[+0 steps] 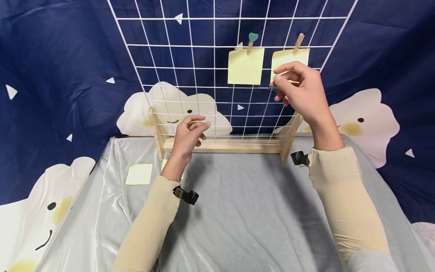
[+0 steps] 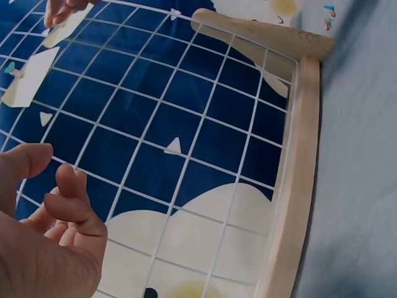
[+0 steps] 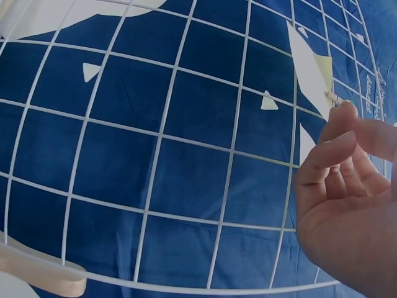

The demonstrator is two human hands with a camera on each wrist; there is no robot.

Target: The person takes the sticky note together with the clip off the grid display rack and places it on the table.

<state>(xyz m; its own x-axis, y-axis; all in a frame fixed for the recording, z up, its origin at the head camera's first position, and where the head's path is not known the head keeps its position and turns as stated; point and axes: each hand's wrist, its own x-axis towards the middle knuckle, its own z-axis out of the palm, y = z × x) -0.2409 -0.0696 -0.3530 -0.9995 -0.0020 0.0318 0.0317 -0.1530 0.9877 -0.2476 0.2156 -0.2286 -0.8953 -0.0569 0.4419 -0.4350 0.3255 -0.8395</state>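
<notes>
My right hand (image 1: pixel 302 90) is raised in front of the right yellow sticky note (image 1: pixel 289 57), overlapping its lower part, with loosely bent fingers and nothing in them. A wooden clothespin (image 1: pixel 299 42) clips that note to the white wire grid (image 1: pixel 214 46). Beside it hangs the left sticky note (image 1: pixel 245 68), under a clothespin with a teal heart (image 1: pixel 253 37). Lower down, my left hand (image 1: pixel 190 132) hovers before the grid's bottom left part. Its fingers are relaxed, thumb and index finger apart, and it holds nothing, as the left wrist view also shows.
A wooden stand (image 1: pixel 222 146) props the grid upright on a grey cloth (image 1: pixel 238 211). One loose sticky note (image 1: pixel 139 174) lies on the cloth at the left; another (image 1: pixel 164 164) is mostly hidden behind my left forearm. A dark blue curtain (image 1: pixel 68 49) with clouds hangs behind.
</notes>
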